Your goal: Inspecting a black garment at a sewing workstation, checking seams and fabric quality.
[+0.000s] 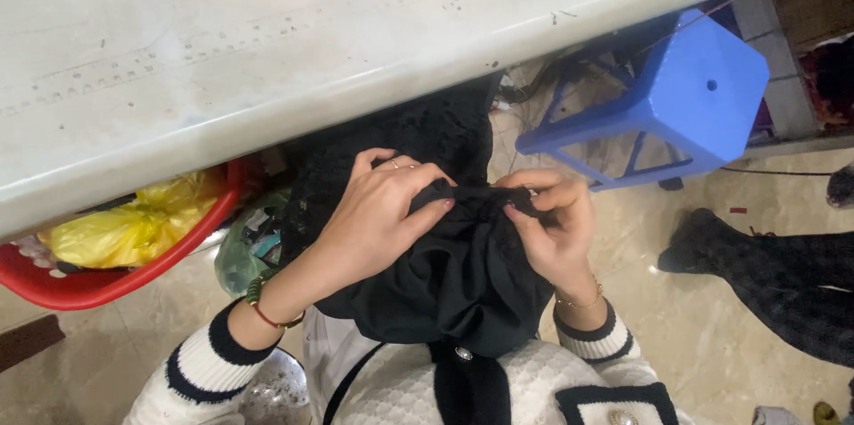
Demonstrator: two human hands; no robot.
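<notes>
A bunched black fabric garment [454, 278] lies in my lap, with a black lace part [418, 136] hanging from the table edge above it. My left hand [378, 211] is closed over the top of the bunched fabric, thumb pressing a fold. My right hand [556, 220] pinches the same gathered edge from the right. Both hands nearly meet at the fold. I wear a white quilted top with black-striped cuffs and bracelets on both wrists.
A worn white table [267, 42] fills the top of the view. Under it sit a red basket [107, 278] holding a yellow bag [133, 225], and a green bag [245, 251]. A blue plastic stool [685, 96] stands at right. Another person's dark-clad leg and shoe [756, 265] lies on the tiled floor.
</notes>
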